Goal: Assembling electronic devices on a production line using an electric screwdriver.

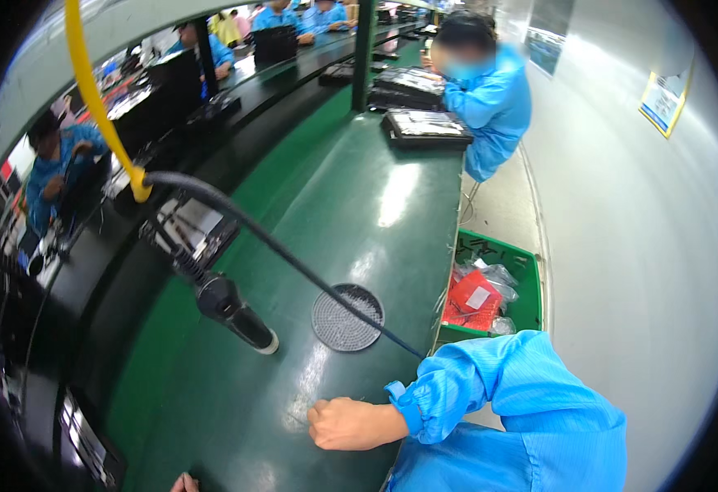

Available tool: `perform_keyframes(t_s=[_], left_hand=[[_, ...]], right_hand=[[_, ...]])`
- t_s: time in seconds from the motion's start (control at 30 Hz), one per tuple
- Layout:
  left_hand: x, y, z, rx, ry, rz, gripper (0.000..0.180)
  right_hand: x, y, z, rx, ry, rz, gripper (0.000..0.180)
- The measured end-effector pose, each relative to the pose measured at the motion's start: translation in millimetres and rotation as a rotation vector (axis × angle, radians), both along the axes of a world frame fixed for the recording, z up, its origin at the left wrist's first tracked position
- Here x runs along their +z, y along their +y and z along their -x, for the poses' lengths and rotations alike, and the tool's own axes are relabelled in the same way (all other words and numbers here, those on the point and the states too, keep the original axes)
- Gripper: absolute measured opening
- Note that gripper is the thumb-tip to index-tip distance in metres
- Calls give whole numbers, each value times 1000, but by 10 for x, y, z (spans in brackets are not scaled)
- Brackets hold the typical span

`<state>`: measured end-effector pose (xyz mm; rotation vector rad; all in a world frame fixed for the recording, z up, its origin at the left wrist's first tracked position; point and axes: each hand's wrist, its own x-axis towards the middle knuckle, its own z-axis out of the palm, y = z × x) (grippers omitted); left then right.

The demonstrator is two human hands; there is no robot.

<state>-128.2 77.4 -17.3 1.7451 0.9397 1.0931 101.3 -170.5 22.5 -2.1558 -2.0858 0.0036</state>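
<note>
My right hand (352, 424), in a blue sleeve, rests closed on the green worktable (293, 379). Its fingers are curled in, and whatever lies inside them is hidden. At the lower edge only a few fingertips of my left hand (185, 483) show; the rest of it is out of the picture. Beyond my right hand lies a round grey dish (334, 321) with a fine dotted pattern of small holes or parts. To its left hangs a black powered driver (232, 307) with a pale round end, apart from both hands.
A dark cable (285, 252) crosses over the table from a yellow hook (135, 174). Black trays (429, 143) are stacked at the far end near a seated co-worker (490, 102). On the right stands a green crate (525, 283) with red and clear bags. Left runs a black conveyor line (68, 303).
</note>
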Motion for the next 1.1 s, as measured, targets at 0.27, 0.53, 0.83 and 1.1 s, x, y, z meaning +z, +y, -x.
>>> perform_keyframes(t_s=[0.27,0.53,0.83,1.1], left_hand=[[59,-53,-58,39,12,18,14],[155,-72,-51,68,64,50,17],[81,-66,131,101,90,53,19],[451,-238,505,60,191,327,24]], right_hand=[[737,-716,-246,166,291,-653,11],[499,-2327,-803,-926,-251,-917,28],[573,-1054,-317,-242,307,-888,14],[759,480,-304,-435,328,-1262,75]])
